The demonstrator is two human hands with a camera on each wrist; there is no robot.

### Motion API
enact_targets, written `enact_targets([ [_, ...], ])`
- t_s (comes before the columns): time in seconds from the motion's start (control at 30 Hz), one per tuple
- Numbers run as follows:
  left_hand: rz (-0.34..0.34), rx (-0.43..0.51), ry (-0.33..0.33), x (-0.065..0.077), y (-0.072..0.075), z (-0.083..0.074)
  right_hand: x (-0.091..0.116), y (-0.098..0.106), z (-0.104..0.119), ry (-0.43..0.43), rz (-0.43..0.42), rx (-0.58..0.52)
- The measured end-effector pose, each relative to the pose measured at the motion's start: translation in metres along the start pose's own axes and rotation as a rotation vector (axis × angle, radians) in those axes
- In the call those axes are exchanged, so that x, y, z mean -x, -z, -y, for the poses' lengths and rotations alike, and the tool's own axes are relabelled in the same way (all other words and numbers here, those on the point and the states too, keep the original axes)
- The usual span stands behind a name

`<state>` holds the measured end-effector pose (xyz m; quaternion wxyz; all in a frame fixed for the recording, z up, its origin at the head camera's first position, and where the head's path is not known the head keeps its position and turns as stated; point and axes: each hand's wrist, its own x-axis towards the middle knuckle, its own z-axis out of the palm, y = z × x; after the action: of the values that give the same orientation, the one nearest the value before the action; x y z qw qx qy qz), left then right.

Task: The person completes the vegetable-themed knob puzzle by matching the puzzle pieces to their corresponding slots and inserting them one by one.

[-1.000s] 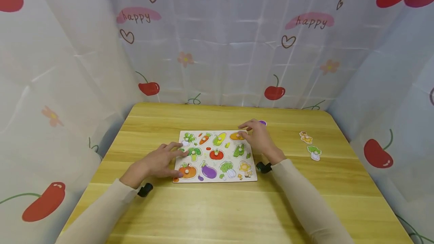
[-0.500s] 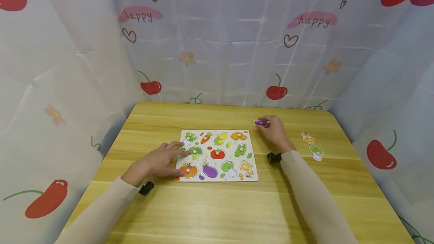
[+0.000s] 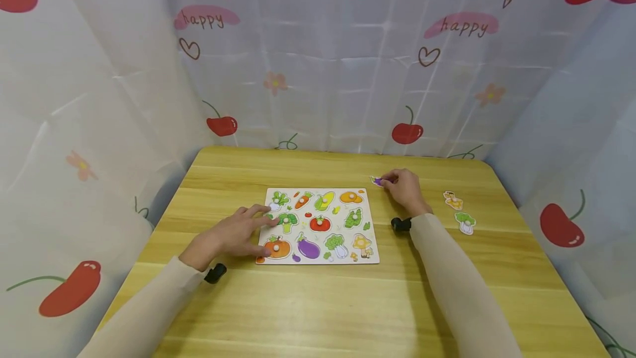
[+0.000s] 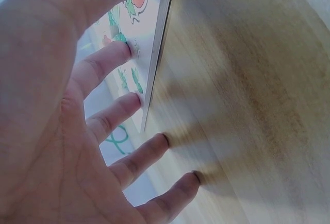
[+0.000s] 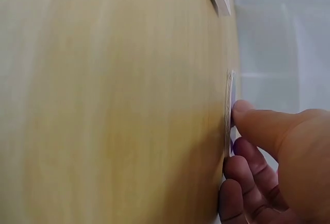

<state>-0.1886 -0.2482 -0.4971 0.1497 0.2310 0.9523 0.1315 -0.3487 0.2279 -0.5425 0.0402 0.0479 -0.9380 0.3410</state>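
A vegetable knob puzzle board [image 3: 340,222] lies on the table. My left hand [image 3: 231,233] rests over its left edge with fingers spread; in the left wrist view the thumb and two fingertips [image 4: 121,50] reach onto the board, and the other two touch the tabletop. Beyond the board's far right corner, my right hand [image 3: 404,188] pinches a purple eggplant puzzle piece [image 3: 376,181]. In the right wrist view the thumb lies on the face of the eggplant piece [image 5: 231,92], other fingers curl at its near end, and its knob is hidden.
To the right lie a mushroom piece [image 3: 453,200] and a leafy cabbage piece [image 3: 466,223]. Several pieces with knobs sit in the board; the printed eggplant [image 3: 308,248], cabbage and mushroom spots show no knobs. A cherry-patterned curtain [image 3: 318,98] surrounds the wooden table [image 3: 318,308].
My right hand has left the orange piece at the board's top right corner, moved right and taken hold of the eggplant piece. The left hand has stayed on the board.
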Motion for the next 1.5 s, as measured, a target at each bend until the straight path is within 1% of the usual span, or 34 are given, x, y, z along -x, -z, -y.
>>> enact_targets([
  [0.37,0.002,0.001,-0.003,0.0,-0.001,-0.002,0.009,0.0,0.007,-0.014,-0.002,0.01],
  [0.43,0.001,0.002,-0.005,0.0,0.0,-0.002,0.013,0.002,0.013,0.001,-0.017,0.008],
  [0.57,0.003,0.007,-0.005,0.001,0.0,-0.002,0.022,0.004,0.029,0.06,-0.038,-0.002],
  [0.77,0.0,0.007,-0.008,0.002,0.001,-0.001,0.043,0.001,0.061,0.099,-0.009,-0.01],
  [0.9,-0.005,0.006,-0.015,0.001,0.001,0.0,0.061,-0.006,0.082,0.137,0.019,0.014],
  [1.1,-0.004,0.017,-0.017,0.001,0.001,0.0,0.085,-0.022,0.107,0.228,0.055,0.065],
  [1.3,-0.009,0.015,-0.021,0.0,0.001,-0.001,0.105,-0.04,0.129,0.311,0.105,0.05],
  [1.5,-0.007,0.018,-0.024,0.0,0.001,0.0,0.123,-0.057,0.147,0.371,0.176,0.071],
])
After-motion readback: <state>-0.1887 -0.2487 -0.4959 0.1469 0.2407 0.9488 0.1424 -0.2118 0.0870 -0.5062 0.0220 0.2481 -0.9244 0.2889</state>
